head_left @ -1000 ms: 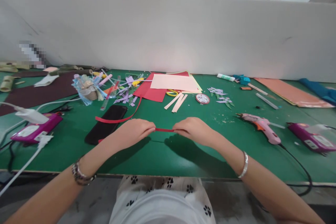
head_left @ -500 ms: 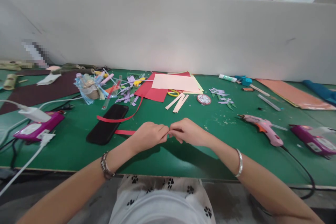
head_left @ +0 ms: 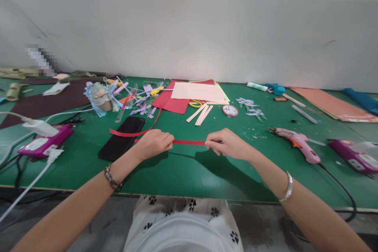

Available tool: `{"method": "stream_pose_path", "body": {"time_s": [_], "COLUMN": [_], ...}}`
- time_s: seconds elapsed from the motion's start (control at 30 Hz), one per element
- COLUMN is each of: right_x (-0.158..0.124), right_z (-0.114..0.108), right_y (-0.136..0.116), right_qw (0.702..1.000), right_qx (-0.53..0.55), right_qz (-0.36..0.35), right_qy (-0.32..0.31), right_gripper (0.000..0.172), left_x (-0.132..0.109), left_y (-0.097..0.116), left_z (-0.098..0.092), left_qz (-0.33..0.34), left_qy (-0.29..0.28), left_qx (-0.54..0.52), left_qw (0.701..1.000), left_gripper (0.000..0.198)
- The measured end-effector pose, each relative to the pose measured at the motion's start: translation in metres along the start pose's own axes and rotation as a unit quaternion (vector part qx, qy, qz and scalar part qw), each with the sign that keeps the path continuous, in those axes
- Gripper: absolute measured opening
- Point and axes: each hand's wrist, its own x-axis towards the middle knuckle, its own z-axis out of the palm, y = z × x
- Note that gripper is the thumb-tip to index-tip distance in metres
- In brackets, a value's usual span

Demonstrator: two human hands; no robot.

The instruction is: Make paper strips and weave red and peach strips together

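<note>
A narrow red paper strip (head_left: 189,142) is stretched level just above the green table (head_left: 183,173). My left hand (head_left: 155,143) pinches it near its left part, and my right hand (head_left: 226,143) pinches its right end. Both hands are closed on the strip, about a hand's width apart. A short stub of the strip sticks out to the left of my left hand. A second, longer red strip (head_left: 132,133) curves across the table just behind, over the corner of a black phone (head_left: 121,143).
Red and cream paper sheets (head_left: 195,93), cream strips (head_left: 200,113), yellow scissors (head_left: 195,104) and purple scraps (head_left: 141,106) lie behind. A pink glue gun (head_left: 297,143) with its cord lies right. Magenta devices (head_left: 44,145) with white cables sit left. A white partition (head_left: 189,35) backs the table.
Half a second ago my hands were together at the middle of the strip. They have drawn apart, and the strip now lies taut between them.
</note>
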Motion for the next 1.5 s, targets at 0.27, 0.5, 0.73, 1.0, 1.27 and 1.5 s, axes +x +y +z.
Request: {"method": "stream_pose_path", "body": {"time_s": [0.27, 0.5, 0.73, 1.0, 1.27, 1.5], "right_x": [-0.011, -0.025, -0.009, 0.002, 0.013, 0.018], "right_z": [-0.014, -0.029, -0.023, -0.015, 0.018, 0.019], "right_y": [0.01, 0.017, 0.006, -0.005, -0.023, -0.023], "right_qw": [1.0, 0.998, 0.987, 0.954, 0.898, 0.898], "right_qx": [-0.01, -0.054, -0.145, -0.263, -0.385, -0.388], "right_qz": [0.014, 0.025, -0.065, -0.144, -0.163, -0.136], "right_qy": [0.004, 0.024, 0.001, -0.012, 0.136, 0.159], "right_gripper": [0.025, 0.027, 0.027, 0.026, 0.024, 0.019], "left_x": [-0.02, -0.035, -0.002, 0.037, 0.042, 0.043], "left_y": [-0.022, -0.052, -0.034, 0.017, 0.023, 0.027], "left_z": [-0.002, -0.01, -0.02, -0.025, -0.023, -0.023], "left_qz": [-0.026, -0.07, -0.146, -0.099, -0.136, -0.103], "left_qy": [-0.064, -0.101, -0.084, -0.18, -0.164, -0.114], "left_qx": [0.001, -0.027, -0.058, -0.27, -0.268, -0.199], "left_qw": [0.998, 0.992, 0.984, 0.941, 0.939, 0.968], "left_gripper": [0.026, 0.025, 0.028, 0.033, 0.04, 0.049]}}
